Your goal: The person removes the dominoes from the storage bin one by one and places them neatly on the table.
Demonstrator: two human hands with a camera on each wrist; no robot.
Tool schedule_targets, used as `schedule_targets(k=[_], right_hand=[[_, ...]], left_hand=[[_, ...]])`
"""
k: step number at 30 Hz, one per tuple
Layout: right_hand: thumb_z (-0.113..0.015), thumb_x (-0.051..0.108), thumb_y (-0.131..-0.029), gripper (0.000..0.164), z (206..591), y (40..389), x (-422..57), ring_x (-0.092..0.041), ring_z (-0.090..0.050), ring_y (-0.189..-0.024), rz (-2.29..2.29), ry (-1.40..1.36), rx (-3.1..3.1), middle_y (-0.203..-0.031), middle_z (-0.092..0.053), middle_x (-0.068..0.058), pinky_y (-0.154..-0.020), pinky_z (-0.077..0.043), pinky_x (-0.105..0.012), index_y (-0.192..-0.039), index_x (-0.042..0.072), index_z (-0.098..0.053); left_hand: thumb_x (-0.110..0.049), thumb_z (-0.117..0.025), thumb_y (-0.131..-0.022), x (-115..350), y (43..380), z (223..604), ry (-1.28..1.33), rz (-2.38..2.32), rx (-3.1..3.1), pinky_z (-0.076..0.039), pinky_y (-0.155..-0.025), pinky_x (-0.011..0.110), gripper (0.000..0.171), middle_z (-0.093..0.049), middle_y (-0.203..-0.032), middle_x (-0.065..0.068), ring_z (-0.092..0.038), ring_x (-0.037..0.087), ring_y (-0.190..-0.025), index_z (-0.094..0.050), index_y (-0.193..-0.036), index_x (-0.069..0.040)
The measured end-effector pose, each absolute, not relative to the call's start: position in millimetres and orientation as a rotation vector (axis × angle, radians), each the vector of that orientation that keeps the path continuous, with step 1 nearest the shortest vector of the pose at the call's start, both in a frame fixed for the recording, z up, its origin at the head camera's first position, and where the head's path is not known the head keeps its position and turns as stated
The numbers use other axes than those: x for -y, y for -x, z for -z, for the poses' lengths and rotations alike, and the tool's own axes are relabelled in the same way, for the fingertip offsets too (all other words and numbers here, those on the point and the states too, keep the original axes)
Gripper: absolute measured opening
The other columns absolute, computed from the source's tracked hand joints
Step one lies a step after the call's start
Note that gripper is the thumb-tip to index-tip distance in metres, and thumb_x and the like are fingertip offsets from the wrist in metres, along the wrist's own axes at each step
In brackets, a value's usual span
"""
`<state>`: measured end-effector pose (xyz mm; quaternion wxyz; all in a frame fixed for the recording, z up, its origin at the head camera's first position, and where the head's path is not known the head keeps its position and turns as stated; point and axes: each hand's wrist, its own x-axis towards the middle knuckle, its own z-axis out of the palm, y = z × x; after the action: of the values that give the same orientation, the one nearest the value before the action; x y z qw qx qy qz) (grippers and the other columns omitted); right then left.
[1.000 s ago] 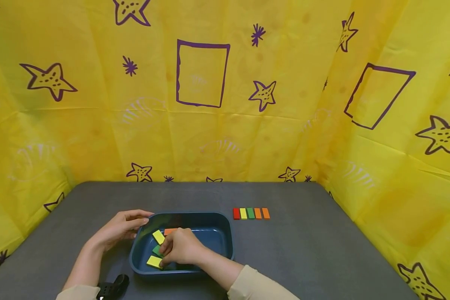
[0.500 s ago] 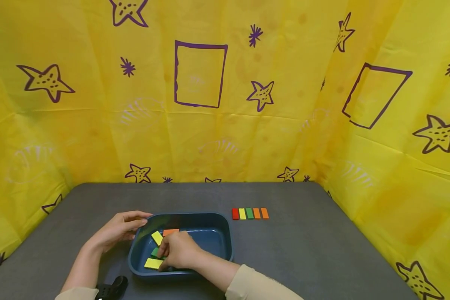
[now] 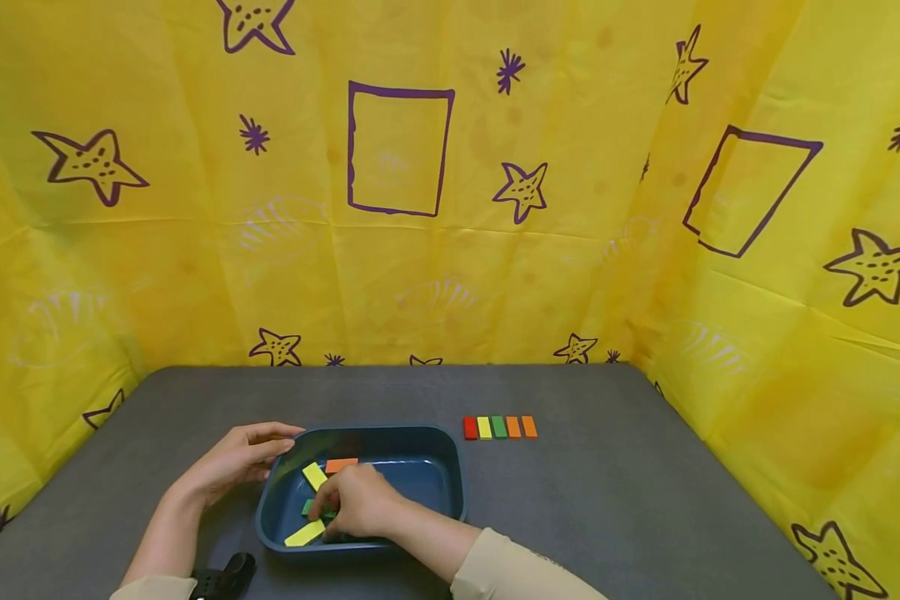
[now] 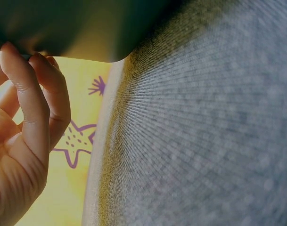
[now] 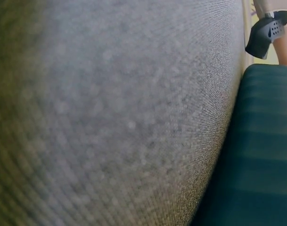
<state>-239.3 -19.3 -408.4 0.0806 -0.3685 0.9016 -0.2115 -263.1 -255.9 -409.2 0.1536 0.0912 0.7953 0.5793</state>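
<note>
My left hand (image 3: 234, 458) holds the blue tray (image 3: 450, 442) at its far left corner, fingers at the rim; in the left wrist view bent fingers (image 4: 32, 99) meet the tray's outer wall. Inside the tray, my right hand (image 3: 363, 500) reaches down with curled fingers. Its thumb and index finger pinch the right end of a yellow rectangular block (image 3: 304, 533), which slants in the near left part. A green block (image 3: 307, 507) is partly covered by the fingers. Behind them lie another yellow block (image 3: 314, 476) and an orange block (image 3: 341, 466). The right wrist view misses the hand.
To the right of the tray, a row of small blocks stands side by side on the grey table (image 3: 607, 500): red (image 3: 470, 428), yellow (image 3: 483, 428), green (image 3: 499, 427) and two orange (image 3: 521, 427). Yellow patterned cloth (image 3: 292, 275) surrounds the table. A black wrist device (image 3: 228, 575) sits by the left sleeve.
The near yellow block has turned, its right end swinging up towards the right fingers. The right hand has shifted slightly towards the body. The left hand keeps its place on the tray.
</note>
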Motion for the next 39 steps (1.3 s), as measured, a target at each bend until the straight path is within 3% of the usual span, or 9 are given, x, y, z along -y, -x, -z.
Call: schedule_targets(k=[11, 21, 33, 39], right_hand=[[-0.082, 0.025, -0.069, 0.017, 406.1, 238.6, 18.4, 0.010, -0.050, -0.062, 0.604, 1.112, -2.674, -0.073, -0.069, 0.017, -0.058, -0.038, -0.008, -0.085, 0.025, -0.075], [-0.081, 0.013, -0.068, 0.016, 401.2, 242.3, 14.1, 0.008, -0.055, -0.057, 1.013, 0.946, -2.571, -0.070, -0.070, 0.008, -0.056, -0.045, -0.009, -0.083, 0.014, -0.075], [-0.082, 0.017, -0.066, 0.015, 396.0, 244.9, 8.5, 0.009, -0.056, -0.055, 1.300, 0.882, -2.554, -0.068, -0.069, 0.009, -0.054, -0.047, -0.012, -0.079, 0.016, -0.074], [-0.081, 0.018, -0.067, 0.015, 390.9, 245.8, 5.8, 0.006, -0.059, -0.057, 1.470, 0.798, -2.505, -0.071, -0.070, 0.008, -0.055, -0.049, -0.015, -0.081, 0.017, -0.074]], left_hand=[[-0.034, -0.055, -0.093, 254.6, 262.5, 408.7, -0.237, -1.650, -2.303, -0.054, -0.066, 0.028, 0.051, -0.066, -0.101, 0.000, -0.063, 0.012, -0.077, -0.049, -0.132, -0.001], [-0.034, -0.055, -0.093, 254.0, 262.0, 408.8, -0.255, -1.651, -2.299, -0.054, -0.067, 0.028, 0.051, -0.067, -0.101, -0.001, -0.063, 0.011, -0.077, -0.049, -0.132, -0.001], [-0.034, -0.055, -0.093, 252.7, 261.0, 409.3, -0.244, -1.643, -2.315, -0.052, -0.064, 0.026, 0.051, -0.062, -0.091, -0.003, -0.056, 0.006, -0.069, -0.049, -0.132, -0.002], [-0.033, -0.055, -0.093, 252.7, 261.0, 408.9, -0.231, -1.654, -2.308, -0.053, -0.065, 0.026, 0.050, -0.064, -0.096, -0.002, -0.059, 0.008, -0.073, -0.049, -0.131, -0.002]])
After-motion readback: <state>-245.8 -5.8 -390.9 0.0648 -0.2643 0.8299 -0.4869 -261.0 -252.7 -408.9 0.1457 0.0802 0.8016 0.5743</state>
